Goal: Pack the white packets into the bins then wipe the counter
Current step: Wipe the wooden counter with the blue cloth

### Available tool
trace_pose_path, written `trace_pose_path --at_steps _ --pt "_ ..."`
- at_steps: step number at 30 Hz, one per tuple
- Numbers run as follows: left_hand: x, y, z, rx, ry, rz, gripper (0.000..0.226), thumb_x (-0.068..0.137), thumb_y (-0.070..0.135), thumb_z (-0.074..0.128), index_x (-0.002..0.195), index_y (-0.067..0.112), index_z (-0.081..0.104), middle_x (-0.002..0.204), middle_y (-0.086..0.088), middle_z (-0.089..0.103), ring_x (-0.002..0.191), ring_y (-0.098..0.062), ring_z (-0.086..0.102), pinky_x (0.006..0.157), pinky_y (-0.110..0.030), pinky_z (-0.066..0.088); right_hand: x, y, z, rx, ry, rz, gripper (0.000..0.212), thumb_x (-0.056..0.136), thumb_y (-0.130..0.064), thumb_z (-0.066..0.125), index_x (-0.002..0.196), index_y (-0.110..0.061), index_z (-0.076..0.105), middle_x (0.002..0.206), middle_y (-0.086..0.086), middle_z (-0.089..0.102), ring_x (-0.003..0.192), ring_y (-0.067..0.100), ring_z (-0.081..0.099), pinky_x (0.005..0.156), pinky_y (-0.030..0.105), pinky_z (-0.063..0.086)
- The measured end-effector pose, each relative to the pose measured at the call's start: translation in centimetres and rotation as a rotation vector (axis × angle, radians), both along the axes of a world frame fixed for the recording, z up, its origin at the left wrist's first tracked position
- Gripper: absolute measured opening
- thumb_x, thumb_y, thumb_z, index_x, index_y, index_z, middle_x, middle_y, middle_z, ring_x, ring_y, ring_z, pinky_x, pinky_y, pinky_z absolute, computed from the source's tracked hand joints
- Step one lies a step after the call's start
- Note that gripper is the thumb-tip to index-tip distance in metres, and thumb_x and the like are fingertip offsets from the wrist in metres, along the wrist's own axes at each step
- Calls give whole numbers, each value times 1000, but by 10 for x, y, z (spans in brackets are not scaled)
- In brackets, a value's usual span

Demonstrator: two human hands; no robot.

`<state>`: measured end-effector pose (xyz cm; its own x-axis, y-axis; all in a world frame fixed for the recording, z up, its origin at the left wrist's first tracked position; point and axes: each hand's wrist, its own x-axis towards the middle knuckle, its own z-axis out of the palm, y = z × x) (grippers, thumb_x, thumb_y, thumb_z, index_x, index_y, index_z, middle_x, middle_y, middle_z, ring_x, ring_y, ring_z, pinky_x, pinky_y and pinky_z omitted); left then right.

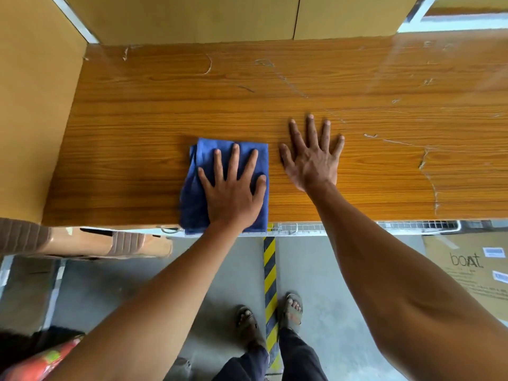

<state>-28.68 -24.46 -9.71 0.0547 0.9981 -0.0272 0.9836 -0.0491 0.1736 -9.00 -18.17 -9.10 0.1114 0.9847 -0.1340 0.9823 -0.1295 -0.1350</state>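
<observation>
The soft, light blue cloth [228, 185] lies flat under the spread, straight fingers [235, 160] of the left hand [232, 193] near the counter [165, 105] edge, easy to push by pressing on top, while the right hand [313, 158] rests flat beside it, holding nothing.

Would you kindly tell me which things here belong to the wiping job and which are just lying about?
In use:
blue cloth, pressed flat under the left hand
wooden counter
right hand, spread flat on the counter

Lying about:
boat cardboard box on the floor
taped carton
hazard-striped floor tape
</observation>
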Motion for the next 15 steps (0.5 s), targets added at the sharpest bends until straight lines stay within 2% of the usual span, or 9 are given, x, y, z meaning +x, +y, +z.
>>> trace_pose_path --at_steps 3,9,11,15 --pt "0 4 1 -31 10 22 66 105 67 20 167 46 14 178 4 8 163 -36 2 121 -77 4 -1 0 -2 5 -5 -2 70 102 -72 5 166 -44 -6 176 -3 -13 161 35 -15 124 69 -2" --pt "6 113 4 -105 -28 110 69 101 72 14 166 50 9 178 7 0 163 -35 -7 119 -78 -6 -1 0 -3 16 -15 -7 70 103 -71 7 166 -44 -3 177 -3 -11 162 35 -12 124 69 -1" --pt "4 104 0 -87 -21 97 68 102 71 15 166 49 11 178 7 2 163 -35 -5 119 -78 -4 -1 1 -3 11 -10 -6 70 102 -71 7 166 -44 -4 177 -4 -11 162 34 -13 124 69 -1" --pt "-1 21 -5 27 13 22 64 106 66 23 167 45 18 178 3 12 163 -36 6 120 -78 6 -1 0 -4 13 2 -7 70 102 -71 6 166 -44 -5 177 -3 -11 162 35 -13 124 69 -1"
